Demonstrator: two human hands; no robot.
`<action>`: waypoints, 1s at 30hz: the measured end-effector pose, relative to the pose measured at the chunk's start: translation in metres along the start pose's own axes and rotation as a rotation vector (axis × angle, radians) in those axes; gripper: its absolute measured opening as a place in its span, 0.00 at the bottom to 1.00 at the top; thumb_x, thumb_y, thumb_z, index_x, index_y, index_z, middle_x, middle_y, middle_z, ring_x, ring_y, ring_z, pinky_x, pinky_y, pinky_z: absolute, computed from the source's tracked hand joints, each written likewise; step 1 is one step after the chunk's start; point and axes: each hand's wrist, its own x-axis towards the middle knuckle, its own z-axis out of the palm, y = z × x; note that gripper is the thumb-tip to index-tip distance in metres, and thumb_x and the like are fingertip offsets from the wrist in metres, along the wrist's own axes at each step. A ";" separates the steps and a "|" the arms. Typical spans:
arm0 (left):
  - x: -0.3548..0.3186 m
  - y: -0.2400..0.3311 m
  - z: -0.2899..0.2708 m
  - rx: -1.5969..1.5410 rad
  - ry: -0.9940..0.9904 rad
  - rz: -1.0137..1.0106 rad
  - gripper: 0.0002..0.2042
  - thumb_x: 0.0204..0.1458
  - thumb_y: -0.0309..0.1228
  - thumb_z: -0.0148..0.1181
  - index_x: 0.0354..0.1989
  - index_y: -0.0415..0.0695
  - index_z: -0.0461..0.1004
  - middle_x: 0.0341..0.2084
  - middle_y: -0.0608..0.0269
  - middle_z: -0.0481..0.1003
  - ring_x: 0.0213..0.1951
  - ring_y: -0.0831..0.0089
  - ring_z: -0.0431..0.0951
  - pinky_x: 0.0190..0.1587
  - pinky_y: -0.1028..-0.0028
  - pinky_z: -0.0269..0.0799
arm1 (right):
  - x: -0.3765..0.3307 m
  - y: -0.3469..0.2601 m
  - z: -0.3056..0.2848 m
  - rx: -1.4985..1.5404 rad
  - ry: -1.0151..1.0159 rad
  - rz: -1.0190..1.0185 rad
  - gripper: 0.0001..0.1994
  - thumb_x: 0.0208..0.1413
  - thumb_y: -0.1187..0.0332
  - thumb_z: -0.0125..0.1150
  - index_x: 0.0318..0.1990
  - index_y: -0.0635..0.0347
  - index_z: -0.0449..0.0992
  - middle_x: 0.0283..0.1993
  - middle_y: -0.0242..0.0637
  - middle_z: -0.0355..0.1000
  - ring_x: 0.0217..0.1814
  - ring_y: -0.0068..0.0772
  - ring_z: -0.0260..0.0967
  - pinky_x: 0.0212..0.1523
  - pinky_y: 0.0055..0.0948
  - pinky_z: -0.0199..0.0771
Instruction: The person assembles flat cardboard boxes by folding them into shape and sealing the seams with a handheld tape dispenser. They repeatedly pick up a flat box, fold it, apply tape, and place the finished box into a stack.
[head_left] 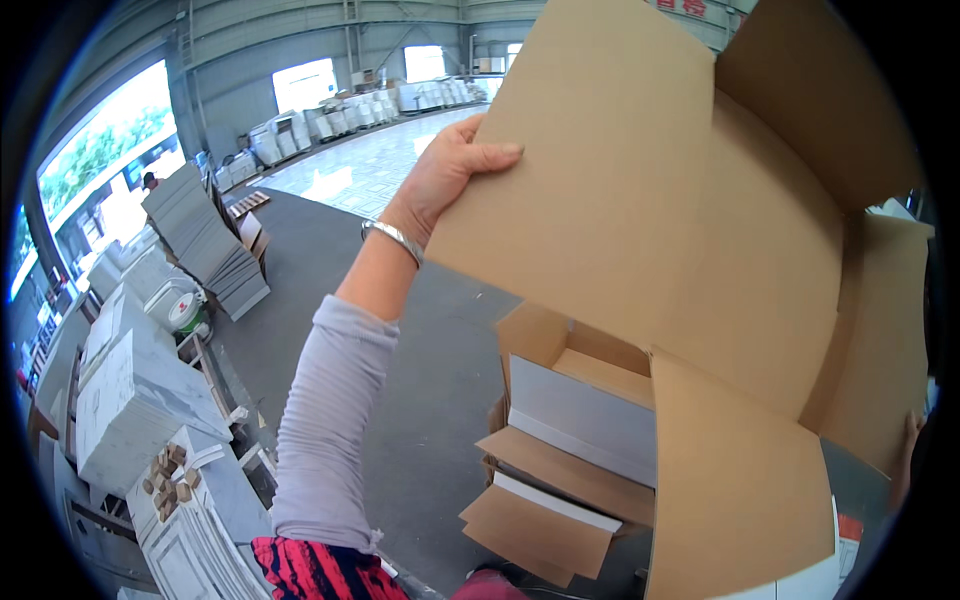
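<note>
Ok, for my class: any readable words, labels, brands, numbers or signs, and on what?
Far wall: red characters at the top edge, left uncopied.
White bucket: red mark, too small to read.
Red-and-white panel, lower right: too blurred.
Open cardboard box: none in view.

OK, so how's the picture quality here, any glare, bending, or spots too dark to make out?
In the head view, the back windows wash out to white and daylight glares off the shiny floor; the fisheye lens bows the back wall, and the corners go black; the open cardboard box looks fairly sharp, its upper-right flap darker.
</note>
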 end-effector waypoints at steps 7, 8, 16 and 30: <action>0.074 -0.079 -0.105 0.363 0.130 -0.109 0.21 0.47 0.26 0.60 0.51 0.34 0.67 0.38 0.59 0.75 0.36 0.76 0.77 0.38 0.75 0.75 | 0.067 0.016 0.214 -0.139 -0.034 0.001 0.19 0.55 0.61 0.53 0.46 0.70 0.72 0.39 0.41 0.71 0.42 0.29 0.66 0.44 0.29 0.66; 0.068 -0.086 -0.110 0.427 0.143 -0.178 0.21 0.48 0.26 0.59 0.51 0.34 0.67 0.39 0.58 0.75 0.37 0.75 0.77 0.39 0.75 0.75 | 0.058 0.018 0.236 -0.283 0.037 -0.098 0.19 0.54 0.62 0.53 0.46 0.70 0.72 0.40 0.46 0.71 0.44 0.37 0.67 0.45 0.35 0.67; 0.018 -0.255 -0.118 0.476 -0.025 -0.797 0.19 0.43 0.20 0.55 0.48 0.33 0.70 0.39 0.59 0.75 0.37 0.72 0.77 0.42 0.72 0.73 | -0.032 0.018 0.286 -0.949 -0.442 0.127 0.15 0.48 0.60 0.57 0.35 0.64 0.72 0.37 0.51 0.73 0.41 0.52 0.71 0.40 0.44 0.69; 0.087 -0.256 -0.112 0.683 -0.067 -0.756 0.19 0.42 0.22 0.53 0.46 0.30 0.69 0.37 0.55 0.75 0.33 0.69 0.77 0.39 0.72 0.74 | -0.053 0.044 0.294 -0.742 -0.374 0.210 0.14 0.49 0.60 0.55 0.33 0.63 0.72 0.36 0.49 0.74 0.42 0.53 0.71 0.39 0.45 0.70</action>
